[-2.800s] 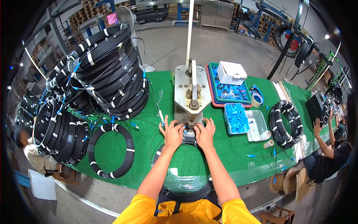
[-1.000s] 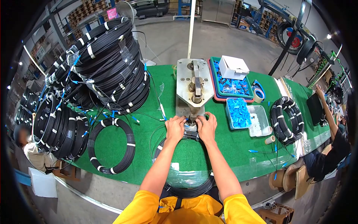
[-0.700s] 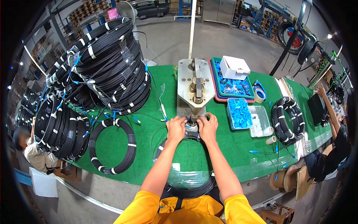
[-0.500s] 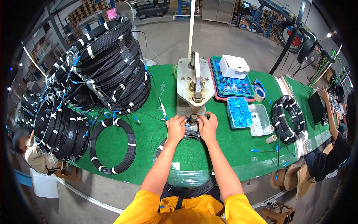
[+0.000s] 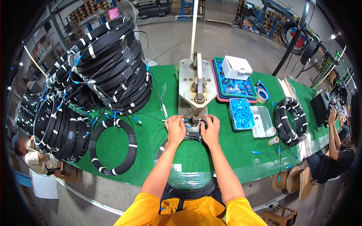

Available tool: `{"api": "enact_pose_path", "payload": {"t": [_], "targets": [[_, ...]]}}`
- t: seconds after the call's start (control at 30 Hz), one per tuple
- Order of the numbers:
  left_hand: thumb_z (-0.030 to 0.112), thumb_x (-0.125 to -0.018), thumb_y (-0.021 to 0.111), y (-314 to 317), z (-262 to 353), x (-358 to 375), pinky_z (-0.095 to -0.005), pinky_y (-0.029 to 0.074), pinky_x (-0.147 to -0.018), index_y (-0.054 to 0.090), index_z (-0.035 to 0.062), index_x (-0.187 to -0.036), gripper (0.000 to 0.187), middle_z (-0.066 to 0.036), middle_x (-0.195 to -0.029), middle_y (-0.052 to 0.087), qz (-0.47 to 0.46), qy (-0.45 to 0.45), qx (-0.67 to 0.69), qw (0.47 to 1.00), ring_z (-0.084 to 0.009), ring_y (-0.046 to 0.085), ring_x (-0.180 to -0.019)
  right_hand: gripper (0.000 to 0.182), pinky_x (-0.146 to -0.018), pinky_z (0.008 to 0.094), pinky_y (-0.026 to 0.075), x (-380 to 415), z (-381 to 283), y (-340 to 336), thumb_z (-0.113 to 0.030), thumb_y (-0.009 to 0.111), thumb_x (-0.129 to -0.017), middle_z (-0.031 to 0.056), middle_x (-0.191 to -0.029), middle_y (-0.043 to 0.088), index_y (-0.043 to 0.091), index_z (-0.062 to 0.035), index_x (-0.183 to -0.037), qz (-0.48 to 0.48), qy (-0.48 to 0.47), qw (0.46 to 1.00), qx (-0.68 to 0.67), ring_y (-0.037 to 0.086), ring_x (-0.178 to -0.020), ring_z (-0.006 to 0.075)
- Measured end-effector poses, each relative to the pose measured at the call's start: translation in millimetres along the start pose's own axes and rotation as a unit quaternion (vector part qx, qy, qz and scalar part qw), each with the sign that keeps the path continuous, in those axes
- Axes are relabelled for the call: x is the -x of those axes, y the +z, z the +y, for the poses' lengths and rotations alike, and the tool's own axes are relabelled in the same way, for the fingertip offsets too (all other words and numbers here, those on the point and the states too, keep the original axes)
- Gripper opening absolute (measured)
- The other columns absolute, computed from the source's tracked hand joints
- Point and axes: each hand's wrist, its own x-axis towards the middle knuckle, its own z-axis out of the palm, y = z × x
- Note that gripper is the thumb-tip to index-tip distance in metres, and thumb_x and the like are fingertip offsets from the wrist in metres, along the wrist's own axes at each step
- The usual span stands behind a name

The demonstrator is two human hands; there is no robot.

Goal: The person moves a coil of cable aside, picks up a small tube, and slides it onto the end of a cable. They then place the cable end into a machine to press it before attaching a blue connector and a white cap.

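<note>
At the foot of a metal hand press [image 5: 196, 84], both my hands work low on the green table. My left hand [image 5: 175, 129] is closed at the left of the press's base, its fingertips pinching a cable end with a small blue connector [image 5: 186, 119]. On the other side, my right hand [image 5: 210, 130] is closed, thumb and fingers round a short dark piece of cable [image 5: 204, 121]. A black cable coil [image 5: 192, 194] lies between my forearms and hangs over the table's front edge. The press's lower tip stands between my hands; what lies under it is mostly hidden.
Tall stacks of black cable coils [image 5: 113, 71] stand at left, with a single coil [image 5: 96, 150] before them. To the right are a tub of blue connectors [image 5: 242, 113], a clear tub with white parts [image 5: 263, 130], tape [image 5: 262, 94] and another coil [image 5: 277, 120]. Co-workers sit at both sides.
My left hand has shifted slightly left, away from the press, and a blue connector now shows at its fingertips. The co-worker at right has lowered a raised arm.
</note>
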Motion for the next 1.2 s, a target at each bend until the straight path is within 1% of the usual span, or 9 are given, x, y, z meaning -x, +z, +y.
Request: {"api": "enact_pose_path", "payload": {"t": [0.07, 0.2, 0.37, 0.53, 0.6, 0.67, 0.8, 0.97, 1.2], "targets": [[0.014, -0.091, 0.059, 0, -2, 1, -0.0438, 0.034, -0.098, 0.071, 0.0111, -0.102, 0.016, -0.009, -0.100, 0.067, -0.006, -0.029, 0.018, 0.999, -0.0292, 0.057, -0.106, 0.025, -0.100, 0.0462, 0.040, -1, -3, -1, -0.010, 0.065, -0.085, 0.0172, -0.121, 0.056, 0.066, -0.0101, -0.110, 0.002, -0.007, 1.000, -0.001, 0.049, -0.117, 0.0364], [0.013, -0.091, 0.059, -1, 0, 1, -0.0450, 0.034, -0.099, 0.071, 0.0101, -0.097, 0.014, -0.008, -0.100, 0.067, -0.046, -0.050, 0.002, 0.998, -0.0293, 0.055, -0.105, 0.021, -0.099, 0.0470, 0.042, 0, 0, 3, -0.014, 0.064, -0.086, 0.0140, -0.121, 0.056, 0.070, -0.0132, -0.106, -0.016, -0.006, 1.000, -0.005, 0.049, -0.118, 0.0347], [0.013, -0.089, 0.062, -1, 0, 1, -0.0437, 0.034, -0.098, 0.073, 0.0112, -0.098, 0.015, -0.008, -0.100, 0.068, -0.031, 0.002, -0.015, 0.999, -0.0279, 0.057, -0.106, 0.023, -0.097, 0.0470, 0.043, 1, 4, 4, -0.012, 0.064, -0.084, 0.0130, -0.119, 0.058, 0.071, -0.0133, -0.106, -0.032, -0.012, 0.999, 0.007, 0.050, -0.116, 0.0328], [0.013, -0.088, 0.062, -4, 5, 1, -0.0443, 0.033, -0.099, 0.073, 0.0110, -0.098, 0.015, -0.007, -0.101, 0.067, 0.004, 0.031, 0.003, 1.000, -0.0274, 0.056, -0.106, 0.020, -0.095, 0.0460, 0.045, -2, -8, -2, -0.010, 0.063, -0.082, 0.0150, -0.115, 0.059, 0.071, -0.0084, -0.101, 0.044, -0.011, 0.999, -0.029, 0.053, -0.112, 0.0344], [0.013, -0.088, 0.062, -4, 5, 3, -0.0448, 0.033, -0.100, 0.073, 0.0108, -0.097, 0.014, -0.007, -0.102, 0.067, 0.011, 0.033, 0.004, 0.999, -0.0276, 0.056, -0.107, 0.021, -0.095, 0.0457, 0.045, -1, -6, -2, -0.009, 0.063, -0.082, 0.0154, -0.115, 0.059, 0.071, -0.0078, -0.101, 0.027, -0.014, 0.999, -0.013, 0.053, -0.111, 0.0349], [0.014, -0.087, 0.063, -3, 5, 4, -0.0454, 0.032, -0.100, 0.074, 0.0116, -0.098, 0.015, -0.007, -0.103, 0.067, -0.008, -0.031, -0.061, 0.998, -0.0281, 0.054, -0.110, 0.021, -0.095, 0.0453, 0.045, 0, -3, -1, -0.009, 0.063, -0.082, 0.0158, -0.115, 0.059, 0.070, -0.0072, -0.101, 0.012, -0.018, 1.000, 0.003, 0.053, -0.110, 0.0354], [0.016, -0.088, 0.063, -5, 6, 2, -0.0511, 0.029, -0.103, 0.073, 0.0128, -0.100, 0.016, -0.005, -0.105, 0.066, -0.043, -0.069, -0.038, 0.996, -0.0310, 0.049, -0.116, 0.021, -0.095, 0.0457, 0.045, 1, -2, -1, -0.008, 0.063, -0.081, 0.0160, -0.114, 0.059, 0.070, -0.0071, -0.101, 0.002, -0.014, 1.000, -0.002, 0.053, -0.110, 0.0356], [0.017, -0.084, 0.068, -7, 7, 5, -0.0523, 0.026, -0.107, 0.075, 0.0194, -0.100, 0.018, -0.004, -0.115, 0.062, -0.039, 0.002, -0.055, 0.998, -0.0331, 0.044, -0.122, 0.021, -0.095, 0.0456, 0.045, 1, -2, 0, -0.008, 0.063, -0.081, 0.0159, -0.115, 0.059, 0.070, -0.0074, -0.101, 0.000, -0.010, 1.000, -0.003, 0.053, -0.110, 0.0355], [0.013, -0.082, 0.064, -9, 9, 9, -0.0560, 0.024, -0.107, 0.077, 0.0216, -0.098, 0.022, -0.004, -0.116, 0.061, -0.010, 0.013, -0.073, 0.997, -0.0337, 0.043, -0.121, 0.025, -0.094, 0.0453, 0.045, 2, -3, -2, -0.007, 0.063, -0.079, 0.0151, -0.114, 0.059, 0.071, -0.0082, -0.102, 0.007, -0.022, 1.000, -0.002, 0.053, -0.110, 0.0342]]}}
